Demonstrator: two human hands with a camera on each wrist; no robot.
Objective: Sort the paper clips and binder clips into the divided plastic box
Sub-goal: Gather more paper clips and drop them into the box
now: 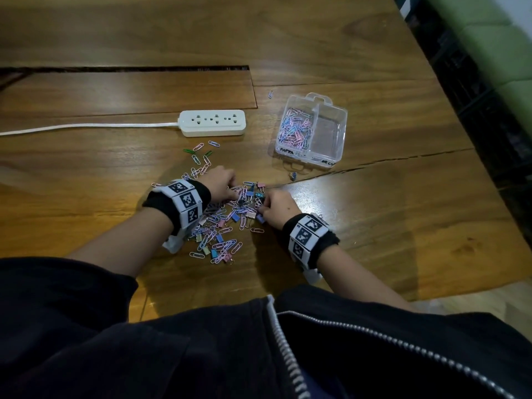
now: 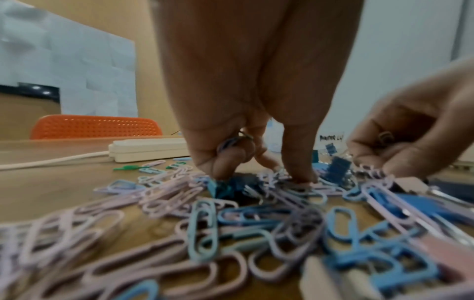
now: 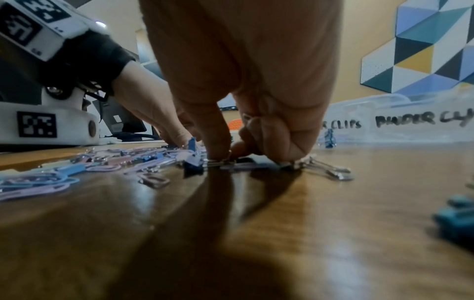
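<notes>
Mid-frame, the left hand (image 1: 220,181) digs into the clip pile (image 1: 224,223), curled fingers (image 2: 225,162) holding clips. Just right, the right hand (image 1: 277,207) pinches into the pile too. The box (image 1: 312,131) sits upper right, well apart.

We log a loose pile of pastel paper clips (image 1: 221,226) and small binder clips (image 1: 251,193) mixed on the wood. The clear divided box (image 1: 312,132) stands open, well apart from the pile; its left compartment holds paper clips, its right looks bare. One binder clip (image 1: 293,176) lies just before it.
</notes>
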